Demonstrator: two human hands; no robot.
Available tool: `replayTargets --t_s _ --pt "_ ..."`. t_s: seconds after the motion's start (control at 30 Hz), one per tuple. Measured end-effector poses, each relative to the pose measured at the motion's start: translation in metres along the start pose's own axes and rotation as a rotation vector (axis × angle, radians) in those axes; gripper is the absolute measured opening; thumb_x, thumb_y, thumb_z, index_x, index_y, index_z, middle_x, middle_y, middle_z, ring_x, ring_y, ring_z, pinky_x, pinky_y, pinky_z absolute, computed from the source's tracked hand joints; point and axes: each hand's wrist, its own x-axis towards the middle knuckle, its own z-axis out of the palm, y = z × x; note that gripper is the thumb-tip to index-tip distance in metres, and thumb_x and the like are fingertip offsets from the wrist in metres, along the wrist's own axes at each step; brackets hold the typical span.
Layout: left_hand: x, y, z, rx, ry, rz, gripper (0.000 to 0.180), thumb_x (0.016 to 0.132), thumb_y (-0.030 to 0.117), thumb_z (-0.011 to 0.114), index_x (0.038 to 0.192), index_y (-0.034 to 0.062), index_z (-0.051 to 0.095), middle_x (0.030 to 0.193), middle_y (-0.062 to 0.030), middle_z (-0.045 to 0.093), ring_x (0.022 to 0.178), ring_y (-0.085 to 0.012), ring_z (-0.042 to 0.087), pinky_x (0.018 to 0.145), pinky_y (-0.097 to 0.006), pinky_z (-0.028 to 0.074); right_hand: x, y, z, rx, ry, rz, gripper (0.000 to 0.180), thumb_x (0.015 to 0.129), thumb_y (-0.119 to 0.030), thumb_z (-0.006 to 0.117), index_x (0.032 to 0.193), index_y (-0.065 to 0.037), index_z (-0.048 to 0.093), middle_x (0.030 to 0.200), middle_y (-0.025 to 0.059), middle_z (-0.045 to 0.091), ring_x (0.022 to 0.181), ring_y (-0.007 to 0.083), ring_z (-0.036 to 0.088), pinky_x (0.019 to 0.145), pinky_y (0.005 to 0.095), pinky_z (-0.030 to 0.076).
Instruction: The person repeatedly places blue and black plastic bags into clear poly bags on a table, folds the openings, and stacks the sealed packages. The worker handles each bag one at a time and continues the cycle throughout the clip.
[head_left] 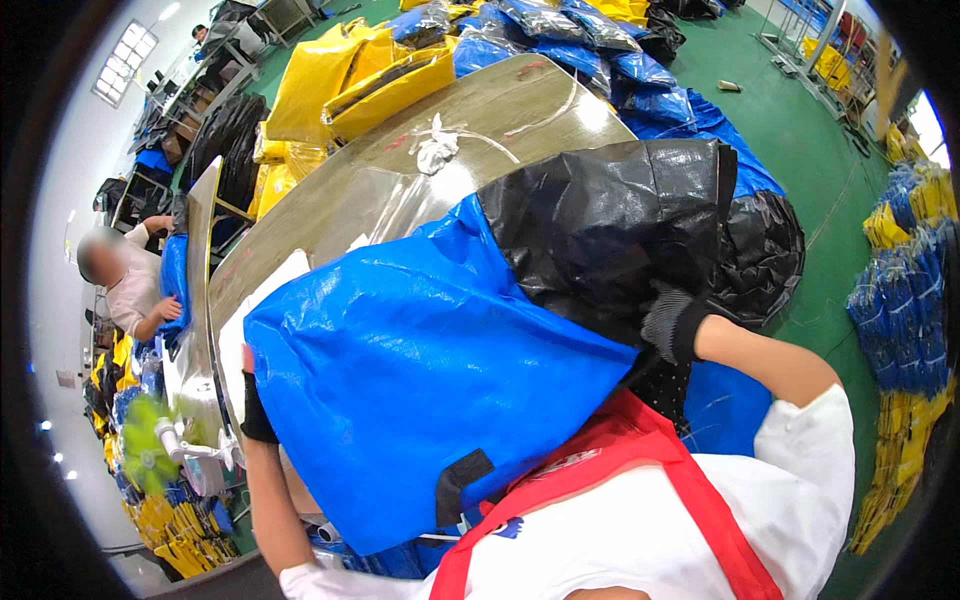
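A large blue plastic-coated sheet (430, 350), with a small black patch (464, 484) near its lower edge, spreads in front of me and hangs over the table's near side. My left hand (258, 405), in a black glove, grips its left edge; most of the fingers are hidden. A black sheet (610, 220) of similar material adjoins the blue one on the right, partly folded over. On its near right part lies my right hand (675, 322), in a grey and black knit glove. Its fingers are pressed together against the black material, which bunches there.
Beneath lies a worktable (335, 210) with a crumpled white scrap (436, 150). Yellow bags (340, 80) and blue wrapped bundles (560, 40) are heaped beyond. Another person (135, 275) handles blue material at left, near a small green fan (148, 445). Stacked bundles (900, 300) stand at right.
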Motion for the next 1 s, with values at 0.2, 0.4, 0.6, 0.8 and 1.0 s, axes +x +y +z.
replayTargets --t_s 0.2,0.4,0.6,0.8,1.0 --pt "0.017 -0.028 -0.068 0.668 0.304 -0.399 0.044 0.071 0.023 0.076 0.106 0.0047 0.058 0.094 -0.0049 0.063 0.083 -0.0219 0.061 0.077 -0.036 0.052 -0.007 0.018 -0.028 0.264 0.145 -0.011 0.019 0.075 -0.026 0.057 0.081 -0.011 0.068 0.084 0.0104 0.066 0.084 0.0305 0.062 0.084 0.0509 0.042" --pt "0.095 0.010 -0.115 0.287 0.354 0.007 0.051 0.086 0.053 0.056 0.095 0.0029 0.062 0.084 -0.0040 0.063 0.074 -0.0154 0.058 0.074 -0.031 0.048 0.013 0.080 -0.125 0.174 1.303 0.214 0.046 0.077 -0.048 0.059 0.100 -0.008 0.063 0.099 0.0160 0.062 0.103 0.0340 0.055 0.097 0.0516 0.032" --pt "0.149 -0.056 -0.135 1.089 0.729 0.601 0.050 0.082 0.046 0.065 0.104 0.0013 0.063 0.099 -0.0142 0.066 0.095 -0.0262 0.061 0.084 -0.040 0.046 0.070 0.185 -0.006 0.297 0.693 0.797 0.078 0.056 -0.062 0.072 0.113 -0.010 0.061 0.109 0.0170 0.061 0.109 0.0340 0.053 0.100 0.0496 0.032" --pt "0.209 -0.044 -0.057 2.011 1.059 1.011 0.080 0.080 0.053 0.059 0.136 0.0007 0.035 0.129 -0.0284 0.045 0.125 -0.0431 0.038 0.106 -0.046 0.026 0.050 0.177 -0.069 0.234 0.848 0.650 0.083 0.068 -0.062 0.064 0.132 -0.012 0.045 0.129 0.0187 0.049 0.123 0.0339 0.044 0.106 0.0483 0.026" --pt "0.247 -0.162 0.159 2.144 -0.198 0.764 0.081 0.077 0.060 0.057 0.139 0.0138 0.036 0.147 -0.0210 0.026 0.137 -0.0398 0.016 0.109 -0.057 0.004 0.118 0.088 -0.040 0.358 0.976 0.607 0.082 0.071 -0.055 0.066 0.135 -0.010 0.041 0.135 0.0257 0.041 0.130 0.0393 0.033 0.107 0.0471 0.025"
